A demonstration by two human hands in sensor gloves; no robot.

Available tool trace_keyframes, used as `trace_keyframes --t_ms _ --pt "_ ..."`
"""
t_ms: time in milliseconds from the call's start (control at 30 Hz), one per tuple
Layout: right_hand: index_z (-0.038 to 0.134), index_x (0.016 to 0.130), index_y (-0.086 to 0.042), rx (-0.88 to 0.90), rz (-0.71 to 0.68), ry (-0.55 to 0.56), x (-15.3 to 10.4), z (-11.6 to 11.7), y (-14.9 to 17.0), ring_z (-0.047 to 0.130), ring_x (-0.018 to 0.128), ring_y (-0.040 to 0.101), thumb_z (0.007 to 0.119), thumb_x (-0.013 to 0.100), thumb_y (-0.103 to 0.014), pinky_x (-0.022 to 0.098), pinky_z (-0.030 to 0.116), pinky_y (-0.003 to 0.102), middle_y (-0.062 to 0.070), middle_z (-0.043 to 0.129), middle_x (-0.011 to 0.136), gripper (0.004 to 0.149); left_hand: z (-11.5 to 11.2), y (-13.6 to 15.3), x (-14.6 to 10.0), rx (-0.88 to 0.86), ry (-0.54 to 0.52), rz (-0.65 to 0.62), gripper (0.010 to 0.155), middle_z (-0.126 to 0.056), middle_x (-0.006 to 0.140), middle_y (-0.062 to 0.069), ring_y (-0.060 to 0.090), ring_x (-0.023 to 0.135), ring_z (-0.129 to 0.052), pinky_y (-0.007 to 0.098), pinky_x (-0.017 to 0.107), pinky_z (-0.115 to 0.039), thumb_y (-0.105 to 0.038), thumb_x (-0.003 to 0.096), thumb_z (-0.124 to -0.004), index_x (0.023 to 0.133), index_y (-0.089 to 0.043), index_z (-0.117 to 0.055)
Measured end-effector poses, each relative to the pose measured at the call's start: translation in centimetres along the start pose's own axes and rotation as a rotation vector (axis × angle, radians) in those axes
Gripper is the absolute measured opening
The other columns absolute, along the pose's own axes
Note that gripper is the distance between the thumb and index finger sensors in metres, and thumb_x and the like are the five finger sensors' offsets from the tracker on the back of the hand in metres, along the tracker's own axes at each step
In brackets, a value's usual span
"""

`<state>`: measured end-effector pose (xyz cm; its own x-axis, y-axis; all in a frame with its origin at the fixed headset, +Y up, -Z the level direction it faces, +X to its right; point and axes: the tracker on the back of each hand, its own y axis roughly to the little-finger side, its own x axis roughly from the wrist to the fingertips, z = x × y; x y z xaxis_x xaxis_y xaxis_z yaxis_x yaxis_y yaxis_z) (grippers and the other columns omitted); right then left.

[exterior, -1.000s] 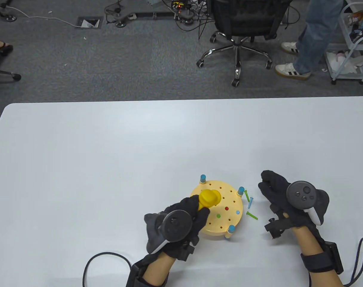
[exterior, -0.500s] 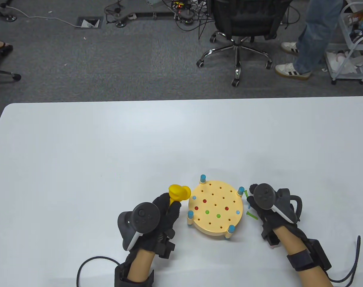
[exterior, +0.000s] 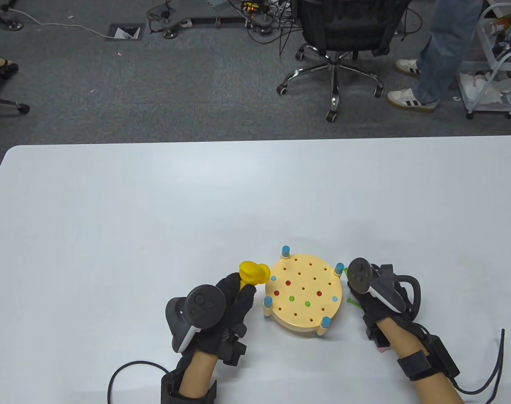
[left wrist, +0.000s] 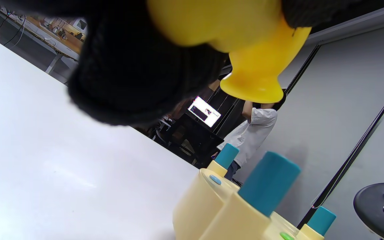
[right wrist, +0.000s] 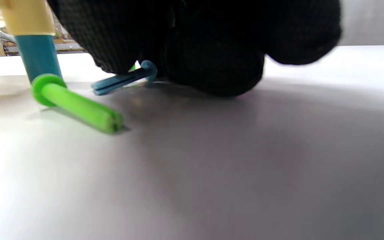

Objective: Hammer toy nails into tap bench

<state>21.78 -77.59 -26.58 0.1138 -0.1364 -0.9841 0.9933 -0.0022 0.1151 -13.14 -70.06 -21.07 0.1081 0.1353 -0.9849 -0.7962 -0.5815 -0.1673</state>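
The round cream tap bench (exterior: 310, 313) stands near the table's front, with red, green and blue nail heads sunk in its top and teal legs (exterior: 326, 322) at its rim. My left hand (exterior: 243, 292) grips the yellow toy hammer (exterior: 252, 273) by the handle, its head just left of the bench. The left wrist view shows the hammer head (left wrist: 252, 66) above the bench (left wrist: 205, 206). My right hand (exterior: 356, 290) rests on the loose nails right of the bench. In the right wrist view its fingertips (right wrist: 212, 66) touch the head of a blue nail (right wrist: 122, 81); a green nail (right wrist: 78, 106) lies beside it.
A second green nail (exterior: 351, 301) shows by my right hand. A teal bench leg (right wrist: 38, 56) stands close to the nails. Beyond the white table's far edge (exterior: 255, 141) are an office chair (exterior: 339, 38), a standing person and a white cart (exterior: 497, 63).
My left hand carried the hammer off the bench top to its left side. My right hand moved left and down onto the loose nails beside the bench.
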Motion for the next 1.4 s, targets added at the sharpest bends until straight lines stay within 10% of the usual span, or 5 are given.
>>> trace_keyframes --t_ms 533,1400 --pt "0.071 0.090 -0.024 0.003 0.199 -0.216 1.0 -0.6 0.0 0.095 0.044 0.019 0.076 0.045 -0.041 0.038 0.083 0.037 0.008 0.086 0.073 0.048 0.0 0.2 0.1 0.005 0.016 0.022 0.065 -0.100 0.053 0.015 0.028 0.027 -0.102 0.035 0.016 -0.081 -0.057 0.0384 -0.064 0.083 -0.013 -0.082" --pt "0.076 0.088 -0.019 -0.237 0.311 -0.105 0.8 -0.4 -1.8 0.103 0.043 0.013 0.080 0.042 -0.037 0.034 0.088 0.033 0.002 0.094 0.068 0.049 -0.3 -0.1 0.0 0.005 0.024 -0.010 0.065 -0.100 0.053 0.015 0.028 0.027 -0.103 0.035 0.015 -0.081 -0.057 0.0385 -0.064 0.082 -0.013 -0.082"
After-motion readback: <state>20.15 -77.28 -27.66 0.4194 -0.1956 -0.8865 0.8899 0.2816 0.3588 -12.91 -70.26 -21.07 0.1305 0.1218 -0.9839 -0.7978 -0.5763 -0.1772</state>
